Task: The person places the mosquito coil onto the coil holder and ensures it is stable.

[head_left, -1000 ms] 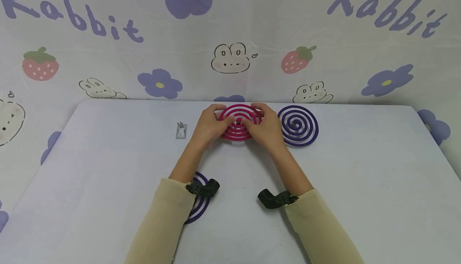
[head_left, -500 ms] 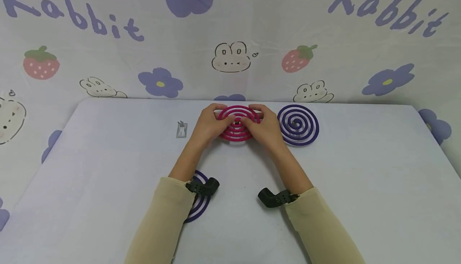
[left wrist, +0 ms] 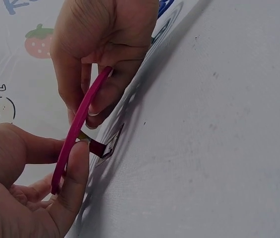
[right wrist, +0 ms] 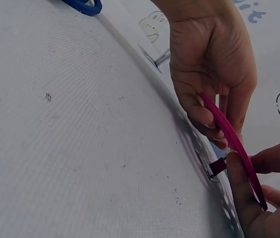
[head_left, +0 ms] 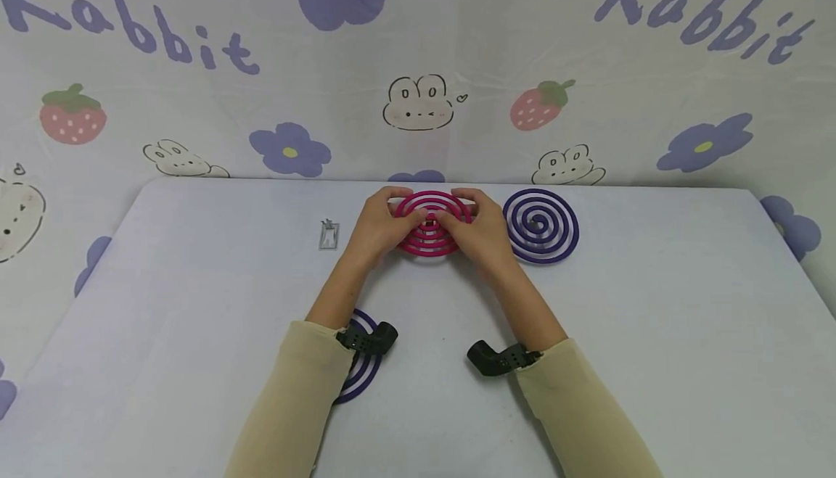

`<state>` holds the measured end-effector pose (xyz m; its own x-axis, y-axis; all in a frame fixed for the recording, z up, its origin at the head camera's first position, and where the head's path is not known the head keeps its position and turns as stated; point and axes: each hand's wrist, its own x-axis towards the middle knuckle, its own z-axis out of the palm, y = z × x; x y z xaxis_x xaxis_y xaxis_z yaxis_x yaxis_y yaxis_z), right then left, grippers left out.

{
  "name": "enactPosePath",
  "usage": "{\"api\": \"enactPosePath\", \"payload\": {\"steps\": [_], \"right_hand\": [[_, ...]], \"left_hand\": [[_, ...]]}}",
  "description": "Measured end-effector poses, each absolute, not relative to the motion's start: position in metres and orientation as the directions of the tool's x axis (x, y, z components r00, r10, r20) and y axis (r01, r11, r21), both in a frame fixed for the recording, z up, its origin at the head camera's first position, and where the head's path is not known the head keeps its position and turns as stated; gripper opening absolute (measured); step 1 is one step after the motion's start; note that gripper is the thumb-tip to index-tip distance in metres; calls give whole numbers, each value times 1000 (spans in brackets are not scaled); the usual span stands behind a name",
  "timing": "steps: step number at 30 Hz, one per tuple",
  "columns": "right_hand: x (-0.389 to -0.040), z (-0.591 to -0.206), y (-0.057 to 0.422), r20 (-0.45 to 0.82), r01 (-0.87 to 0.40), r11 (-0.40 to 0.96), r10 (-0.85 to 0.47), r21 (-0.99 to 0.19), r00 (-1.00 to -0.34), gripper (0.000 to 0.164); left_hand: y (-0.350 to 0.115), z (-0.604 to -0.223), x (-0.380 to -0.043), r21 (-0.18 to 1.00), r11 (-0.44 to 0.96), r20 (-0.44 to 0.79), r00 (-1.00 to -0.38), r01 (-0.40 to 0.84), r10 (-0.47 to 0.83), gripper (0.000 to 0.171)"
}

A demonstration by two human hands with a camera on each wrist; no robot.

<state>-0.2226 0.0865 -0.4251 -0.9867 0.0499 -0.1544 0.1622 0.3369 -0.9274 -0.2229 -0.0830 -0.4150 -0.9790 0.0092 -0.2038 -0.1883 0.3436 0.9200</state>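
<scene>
A pink mosquito coil (head_left: 431,249) lies between both hands near the table's far edge. My left hand (head_left: 382,225) pinches its left side, thumb on top near the centre and fingers at the rim. On the opposite side, my right hand (head_left: 482,235) holds it the same way. Both wrist views show the coil (left wrist: 75,130) edge-on, raised off the tabletop. Beneath its middle is a small metal stand (right wrist: 205,165) whose upright reaches up to the coil; the exact contact is hidden by fingers. A dark blue coil (head_left: 555,252) sits just right of my right hand.
A loose metal stand (head_left: 329,236) lies on the white table (head_left: 196,333) left of my left hand. Another dark blue coil (head_left: 367,376) is partly covered by my left forearm. A printed rabbit-and-flower cloth (head_left: 483,43) hangs behind the table's far edge.
The pink coil and both thumbs have shifted very slightly left since one second ago. Over the last half second hardly anything differs; both hands keep their hold.
</scene>
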Motion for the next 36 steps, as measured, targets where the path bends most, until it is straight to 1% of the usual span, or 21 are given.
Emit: {"api": "enactPosePath", "payload": {"steps": [10,15,25,36], "right_hand": [[-222,-425,84,-176,185,307,55,-934,-983,54],[-222,-424,83,-183,192,298,57,-935,-981,53],[-222,-427,85,-175,180,285,42,-942,-984,52],[-222,-427,83,-153,159,302,44,-940,-987,53]], "left_hand": [[-83,-416,-223,924,328,-203,-979,-195,-10,54],[-82,-417,-224,920,345,-189,-982,-186,-26,53],[-81,-417,-223,912,363,-195,-980,-192,-29,53],[-80,-416,-222,913,360,-194,-980,-194,-37,55]]}}
